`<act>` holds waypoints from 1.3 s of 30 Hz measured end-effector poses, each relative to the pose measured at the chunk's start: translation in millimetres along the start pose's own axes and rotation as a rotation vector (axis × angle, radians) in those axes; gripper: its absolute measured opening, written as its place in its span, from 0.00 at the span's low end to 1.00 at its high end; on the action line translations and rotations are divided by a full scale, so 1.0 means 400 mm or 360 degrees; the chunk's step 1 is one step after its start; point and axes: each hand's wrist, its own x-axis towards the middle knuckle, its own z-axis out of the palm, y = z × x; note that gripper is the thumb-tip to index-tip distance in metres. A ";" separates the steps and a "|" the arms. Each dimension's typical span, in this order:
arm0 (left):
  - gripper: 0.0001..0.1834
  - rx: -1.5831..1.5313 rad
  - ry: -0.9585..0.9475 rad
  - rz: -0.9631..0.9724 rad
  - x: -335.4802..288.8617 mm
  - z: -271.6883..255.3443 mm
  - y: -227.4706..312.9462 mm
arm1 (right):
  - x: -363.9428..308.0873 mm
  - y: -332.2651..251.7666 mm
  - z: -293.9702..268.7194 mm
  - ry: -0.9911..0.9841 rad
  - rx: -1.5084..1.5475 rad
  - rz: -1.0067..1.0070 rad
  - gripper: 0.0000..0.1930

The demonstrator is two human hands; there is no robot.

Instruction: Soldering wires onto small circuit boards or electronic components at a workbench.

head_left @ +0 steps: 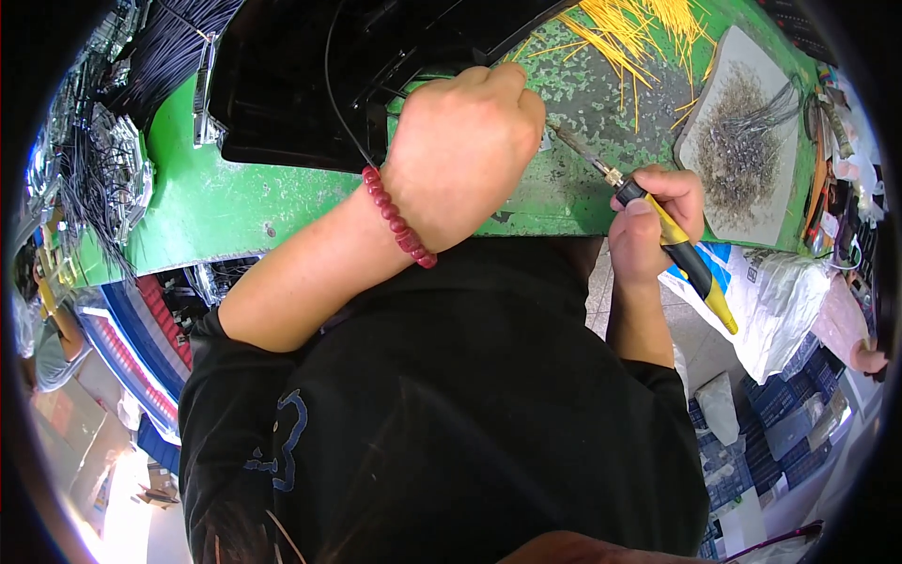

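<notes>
My right hand point(648, 221) grips a yellow-and-black soldering iron point(693, 268) like a pen. Its metal tip points up and left, ending a short way right of my left hand point(465, 141). That left hand is closed, back upward, with its fingertips curled out of sight; what they pinch is hidden. A red bead bracelet point(395, 224) circles the left wrist. Just beyond the hand lies a large glossy black housing point(272, 103). A thin black cable point(331, 85) loops over it and down to the wrist.
Loose yellow wires point(639, 42) lie on the worn green table point(216, 202) at the back. A pale board point(695, 141) heaped with grey scraps sits at the right. Black wires point(183, 47) and shiny parts with black leads point(127, 179) crowd the left. White plastic bags point(775, 310) hang at the right edge.
</notes>
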 end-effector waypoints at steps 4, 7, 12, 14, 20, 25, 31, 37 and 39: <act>0.04 0.0061 0.0030 0.0045 0.003 0.004 0.002 | -0.001 -0.003 0.004 0.0006 0.0042 -0.0015 0.13; 0.03 0.0050 0.0048 0.0033 -0.002 0.008 0.002 | -0.005 -0.014 0.038 0.0239 0.0040 0.0003 0.15; 0.04 0.0059 0.0039 0.0011 -0.004 0.002 0.004 | 0.013 -0.020 0.032 -0.0201 -0.0220 -0.0258 0.18; 0.04 0.0057 0.0058 0.0011 -0.006 0.004 0.006 | 0.037 -0.033 0.037 -0.0300 -0.0654 -0.0337 0.11; 0.06 0.0014 0.0114 -0.0023 -0.012 0.014 0.009 | 0.064 -0.015 0.054 -0.0588 -0.0823 -0.0575 0.14; 0.06 -0.0052 0.0154 -0.0068 -0.016 0.019 0.013 | 0.058 -0.023 0.056 -0.0646 -0.0876 -0.0644 0.14; 0.06 -0.0085 0.0186 -0.0112 -0.023 0.025 0.014 | 0.057 -0.027 0.063 -0.0651 -0.0823 -0.0620 0.13; 0.08 -0.0243 0.0237 -0.0229 -0.025 0.024 0.018 | 0.056 -0.027 0.060 -0.0645 -0.0765 -0.0546 0.16; 0.08 -0.0254 0.0243 -0.0218 -0.026 0.024 0.016 | 0.057 -0.017 0.059 -0.0612 -0.0755 -0.0548 0.16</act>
